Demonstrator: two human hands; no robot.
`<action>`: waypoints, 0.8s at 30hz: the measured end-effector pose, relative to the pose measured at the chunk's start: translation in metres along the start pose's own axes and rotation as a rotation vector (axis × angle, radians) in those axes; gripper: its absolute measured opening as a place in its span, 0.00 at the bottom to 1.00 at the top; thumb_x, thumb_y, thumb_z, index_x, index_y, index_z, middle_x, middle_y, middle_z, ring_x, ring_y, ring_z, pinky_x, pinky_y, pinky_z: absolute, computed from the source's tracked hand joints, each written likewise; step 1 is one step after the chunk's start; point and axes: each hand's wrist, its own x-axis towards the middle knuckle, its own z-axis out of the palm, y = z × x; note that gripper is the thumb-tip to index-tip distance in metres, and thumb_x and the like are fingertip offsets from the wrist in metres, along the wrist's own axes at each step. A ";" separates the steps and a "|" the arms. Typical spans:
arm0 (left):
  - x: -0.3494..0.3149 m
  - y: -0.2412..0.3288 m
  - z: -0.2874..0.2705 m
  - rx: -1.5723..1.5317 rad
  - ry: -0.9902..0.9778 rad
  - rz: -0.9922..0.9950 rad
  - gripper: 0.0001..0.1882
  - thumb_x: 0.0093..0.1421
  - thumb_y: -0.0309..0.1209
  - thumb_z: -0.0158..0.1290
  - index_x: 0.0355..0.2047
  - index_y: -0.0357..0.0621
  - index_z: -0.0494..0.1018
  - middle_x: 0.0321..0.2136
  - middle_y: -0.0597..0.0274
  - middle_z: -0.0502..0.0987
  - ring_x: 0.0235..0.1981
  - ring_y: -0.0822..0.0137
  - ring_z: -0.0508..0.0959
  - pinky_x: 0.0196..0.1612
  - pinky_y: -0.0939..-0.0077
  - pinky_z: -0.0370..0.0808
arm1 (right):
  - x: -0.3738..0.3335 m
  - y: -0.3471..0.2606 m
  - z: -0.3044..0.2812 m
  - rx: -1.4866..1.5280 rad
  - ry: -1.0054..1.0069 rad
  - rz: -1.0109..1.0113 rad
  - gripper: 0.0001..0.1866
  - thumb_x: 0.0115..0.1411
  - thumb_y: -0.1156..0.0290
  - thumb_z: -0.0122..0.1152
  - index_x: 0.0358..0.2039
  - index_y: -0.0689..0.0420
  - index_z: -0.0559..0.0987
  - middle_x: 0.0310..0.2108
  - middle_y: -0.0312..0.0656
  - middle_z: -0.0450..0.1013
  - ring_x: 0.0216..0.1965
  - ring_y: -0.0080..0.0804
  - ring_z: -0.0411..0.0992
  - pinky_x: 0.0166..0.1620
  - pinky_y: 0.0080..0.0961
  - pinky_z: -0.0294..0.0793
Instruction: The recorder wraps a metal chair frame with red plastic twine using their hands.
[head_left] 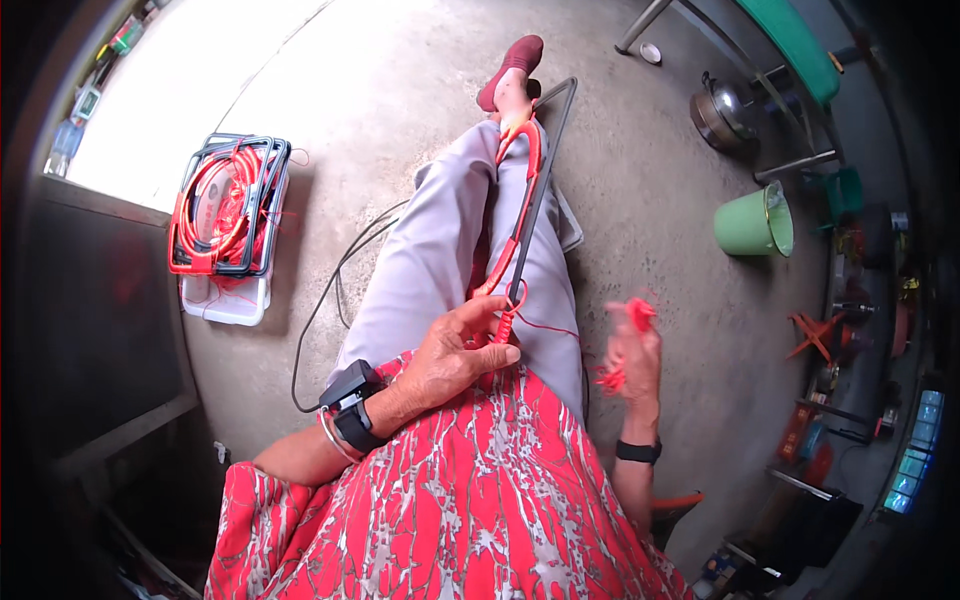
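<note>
At the centre of the frame, in the left hand (455, 355), is the near end of a dark bent rod (546, 180). The rod's long axis runs up the frame over the person's legs, leaning slightly right, to a sharp bend near the foot at upper centre. A red strip (533, 165) curves along its left side. The left thumb and fingers are closed on the end, by a winding of red cord (505, 328); that forearm slants in from the lower left. The right hand (640, 365), blurred, is raised right of centre, its fingers curled around a red bundle (641, 315), with its forearm coming straight up. A thin red strand reaches rightward from the winding. Grey trousers (410, 260) cover the legs. At left, a white tray (235, 308) carries dark frames and red coils. At right stands a green bucket (742, 230); a metal pot (718, 122) is at upper right.
</note>
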 end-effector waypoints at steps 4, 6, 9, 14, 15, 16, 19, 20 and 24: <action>-0.001 0.001 0.004 0.088 0.060 0.042 0.24 0.55 0.23 0.61 0.52 0.38 0.69 0.37 0.68 0.77 0.38 0.77 0.75 0.43 0.79 0.74 | -0.014 -0.017 0.068 -0.114 -0.282 -0.005 0.17 0.59 0.54 0.62 0.28 0.56 0.76 0.15 0.24 0.60 0.16 0.13 0.58 0.19 0.17 0.57; -0.003 0.002 0.005 0.034 0.077 0.032 0.24 0.55 0.23 0.61 0.52 0.38 0.69 0.37 0.67 0.77 0.38 0.76 0.75 0.43 0.79 0.74 | -0.015 -0.014 0.074 -0.215 -0.348 0.017 0.17 0.59 0.55 0.62 0.28 0.57 0.75 0.15 0.25 0.61 0.17 0.13 0.58 0.20 0.18 0.57; -0.004 0.005 0.005 -0.044 0.097 -0.005 0.24 0.56 0.22 0.61 0.53 0.37 0.68 0.37 0.66 0.77 0.38 0.76 0.75 0.41 0.80 0.75 | -0.024 -0.003 0.069 -0.190 -0.276 -0.085 0.13 0.60 0.65 0.59 0.23 0.60 0.73 0.14 0.28 0.63 0.14 0.15 0.60 0.18 0.17 0.59; -0.003 0.000 0.004 -0.140 0.094 0.038 0.26 0.55 0.21 0.60 0.54 0.36 0.67 0.36 0.66 0.76 0.35 0.77 0.75 0.37 0.82 0.76 | -0.062 -0.033 0.063 -0.244 -0.308 -0.263 0.15 0.54 0.73 0.60 0.13 0.58 0.68 0.12 0.31 0.65 0.15 0.19 0.63 0.20 0.22 0.60; -0.002 -0.001 0.005 -0.104 0.107 0.059 0.27 0.54 0.22 0.61 0.55 0.34 0.66 0.34 0.66 0.76 0.34 0.78 0.75 0.35 0.83 0.74 | -0.063 -0.038 0.065 -0.352 -0.362 -0.330 0.15 0.54 0.73 0.60 0.13 0.58 0.68 0.12 0.32 0.64 0.14 0.20 0.62 0.20 0.24 0.59; -0.001 -0.001 0.005 -0.069 0.122 0.081 0.29 0.54 0.23 0.62 0.55 0.33 0.66 0.33 0.67 0.75 0.32 0.78 0.74 0.34 0.83 0.73 | -0.064 -0.043 0.067 -0.461 -0.418 -0.397 0.15 0.53 0.73 0.60 0.13 0.58 0.67 0.12 0.32 0.64 0.14 0.20 0.61 0.19 0.25 0.59; -0.003 0.002 0.008 -0.154 0.133 0.032 0.28 0.53 0.22 0.62 0.54 0.32 0.67 0.33 0.67 0.76 0.33 0.78 0.74 0.35 0.84 0.73 | -0.065 -0.046 0.069 -0.449 -0.434 -0.452 0.14 0.53 0.74 0.61 0.13 0.59 0.68 0.11 0.33 0.62 0.14 0.19 0.60 0.19 0.27 0.57; -0.002 0.000 0.007 -0.156 0.135 0.035 0.28 0.53 0.22 0.62 0.54 0.32 0.67 0.33 0.67 0.76 0.33 0.78 0.74 0.35 0.84 0.73 | -0.065 -0.046 0.070 -0.452 -0.437 -0.454 0.14 0.53 0.74 0.61 0.13 0.59 0.68 0.11 0.33 0.62 0.14 0.19 0.60 0.19 0.27 0.57; -0.003 -0.006 0.003 -0.094 0.134 0.087 0.25 0.53 0.19 0.62 0.51 0.36 0.69 0.33 0.67 0.77 0.33 0.78 0.76 0.38 0.83 0.76 | -0.065 -0.038 0.070 -0.406 -0.515 -0.388 0.11 0.51 0.76 0.62 0.15 0.60 0.71 0.12 0.32 0.64 0.15 0.19 0.62 0.20 0.24 0.61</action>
